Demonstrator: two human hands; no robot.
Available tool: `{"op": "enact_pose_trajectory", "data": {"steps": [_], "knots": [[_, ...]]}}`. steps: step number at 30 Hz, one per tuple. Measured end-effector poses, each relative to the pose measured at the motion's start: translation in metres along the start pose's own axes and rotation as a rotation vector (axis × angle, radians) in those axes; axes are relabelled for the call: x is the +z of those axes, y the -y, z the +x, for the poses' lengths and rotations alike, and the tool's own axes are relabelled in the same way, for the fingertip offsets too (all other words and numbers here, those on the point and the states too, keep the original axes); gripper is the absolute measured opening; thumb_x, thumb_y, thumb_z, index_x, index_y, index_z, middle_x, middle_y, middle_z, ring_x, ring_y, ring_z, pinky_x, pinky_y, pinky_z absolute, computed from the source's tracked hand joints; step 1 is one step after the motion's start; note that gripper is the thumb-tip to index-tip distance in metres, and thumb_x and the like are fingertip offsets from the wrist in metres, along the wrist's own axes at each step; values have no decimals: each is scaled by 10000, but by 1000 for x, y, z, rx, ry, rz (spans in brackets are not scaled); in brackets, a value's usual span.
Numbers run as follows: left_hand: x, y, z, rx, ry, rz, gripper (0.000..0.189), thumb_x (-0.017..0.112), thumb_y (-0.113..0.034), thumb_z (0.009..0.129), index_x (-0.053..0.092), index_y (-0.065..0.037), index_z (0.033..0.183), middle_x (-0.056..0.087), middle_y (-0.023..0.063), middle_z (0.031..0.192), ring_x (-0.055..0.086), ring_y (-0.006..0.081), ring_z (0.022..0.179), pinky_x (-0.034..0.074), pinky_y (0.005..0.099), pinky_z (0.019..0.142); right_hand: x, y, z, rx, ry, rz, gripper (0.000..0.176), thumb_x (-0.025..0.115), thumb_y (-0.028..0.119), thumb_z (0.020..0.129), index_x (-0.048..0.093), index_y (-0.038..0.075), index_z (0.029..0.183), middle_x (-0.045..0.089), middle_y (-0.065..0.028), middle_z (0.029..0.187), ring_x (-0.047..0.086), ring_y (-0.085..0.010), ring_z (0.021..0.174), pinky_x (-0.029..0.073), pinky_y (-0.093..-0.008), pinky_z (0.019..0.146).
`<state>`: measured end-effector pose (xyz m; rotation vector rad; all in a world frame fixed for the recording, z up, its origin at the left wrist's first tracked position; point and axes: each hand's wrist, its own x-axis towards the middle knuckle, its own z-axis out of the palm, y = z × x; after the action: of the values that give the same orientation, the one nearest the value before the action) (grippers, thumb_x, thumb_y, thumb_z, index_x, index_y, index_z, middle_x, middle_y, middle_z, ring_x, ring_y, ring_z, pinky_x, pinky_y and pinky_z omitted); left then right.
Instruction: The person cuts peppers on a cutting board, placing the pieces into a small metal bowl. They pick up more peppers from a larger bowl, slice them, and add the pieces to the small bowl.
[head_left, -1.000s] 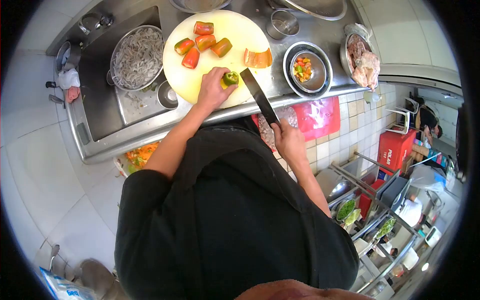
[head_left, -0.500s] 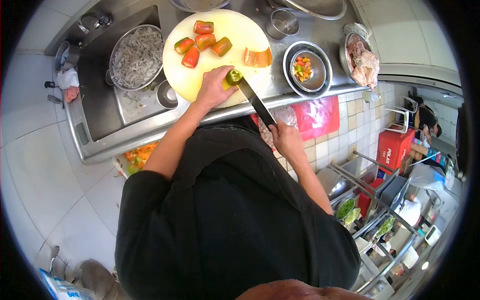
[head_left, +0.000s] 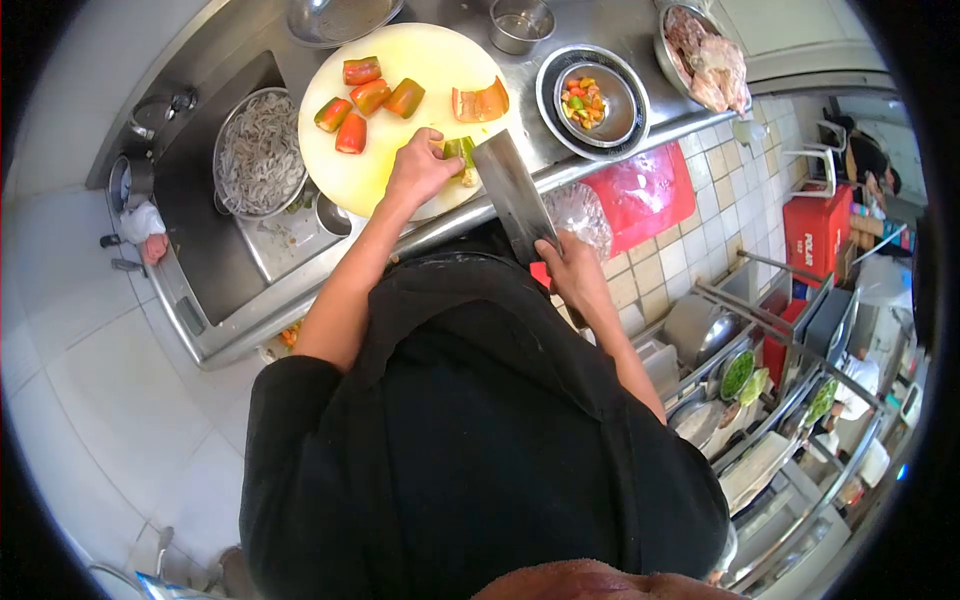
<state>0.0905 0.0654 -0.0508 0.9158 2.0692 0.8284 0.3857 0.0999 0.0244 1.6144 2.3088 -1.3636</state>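
My left hand (head_left: 418, 168) is closed with its fingertips on a green bell pepper (head_left: 460, 152) near the front edge of the round white cutting board (head_left: 450, 60). Wrapped round a handle, my right hand (head_left: 578, 272) grips a cleaver (head_left: 512, 190), its broad side facing up and its tip end right beside the pepper. Several red and green pepper pieces (head_left: 370, 97) lie grouped on the board's left half. An opened-out orange pepper piece (head_left: 480, 102) rests at the right of the board.
Right of the board, a small metal bowl of diced peppers (head_left: 583, 103) sits inside a larger bowl (head_left: 546, 95). Farther right is a bowl of raw meat (head_left: 715, 70). A pot of greyish strips (head_left: 260, 155) stands in the sink (head_left: 215, 275). Racks (head_left: 790, 340) stand behind my right side.
The cleaver has rolled from edge-on to showing its broad side. The green pepper has turned from cut end up to its side showing. The whole view has shifted slightly.
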Motion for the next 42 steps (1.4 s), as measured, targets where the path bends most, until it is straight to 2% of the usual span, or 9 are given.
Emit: {"op": "enact_pose_trajectory", "data": {"steps": [7,10,13,16,22,26,35,37,42], "knots": [[0,3,18,-23,84,35,429,787,-305,791,717,43,1032,715,157,796,702,255,739,564,344,787,4,11,24,104,70,83,339,594,311,1033,608,-27,1007,634,-190,664,666,-307,538,515,-457,596],[2,15,23,-50,134,-23,363,759,-273,824,731,16,1041,732,161,923,710,252,839,560,358,800,14,-1,32,184,180,313,327,594,317,1043,622,-4,990,614,-101,664,628,-218,506,495,-374,510],[15,16,7,279,-343,258,340,730,-237,858,729,-14,1115,692,165,1047,686,285,928,546,392,798,27,-11,33,127,158,383,320,573,315,1054,619,4,992,590,-63,654,600,-181,468,481,-343,462],[5,-6,-21,562,-226,294,420,739,-224,852,703,-40,1227,622,165,1074,649,321,962,526,428,782,33,-13,33,125,134,278,330,571,303,1043,622,-22,1066,635,-171,672,645,-268,501,525,-438,590],[20,-19,-42,591,-114,552,581,727,-173,820,631,-123,1390,586,131,968,636,322,826,517,457,736,17,11,26,31,22,-40,303,584,269,1019,616,-31,1046,683,-328,913,678,-499,856,511,-580,789],[33,-3,-42,598,-222,521,637,714,-168,797,615,-145,1426,601,135,905,640,313,805,512,461,716,19,6,25,-54,-41,-78,357,589,333,1027,594,-24,1012,674,-267,767,696,-396,662,520,-519,700],[3,7,-66,366,-165,190,661,672,-151,783,609,-172,1441,685,145,929,684,331,909,560,435,832,43,5,19,43,-3,35,325,597,301,1024,612,-23,1033,663,-244,753,673,-373,662,520,-494,656],[-46,16,-94,286,-15,314,576,668,-178,793,666,-170,1369,710,156,1026,691,352,970,554,438,878,31,30,7,178,83,157,346,585,310,1013,618,-33,1034,688,-323,897,680,-499,895,506,-576,798],[-155,108,-181,-267,511,796,293,670,-286,830,774,-102,1033,738,217,1003,708,386,1016,547,493,895,65,22,-7,79,-53,127,340,591,287,1010,609,-52,1021,675,-346,919,655,-531,924,489,-591,812]]}}
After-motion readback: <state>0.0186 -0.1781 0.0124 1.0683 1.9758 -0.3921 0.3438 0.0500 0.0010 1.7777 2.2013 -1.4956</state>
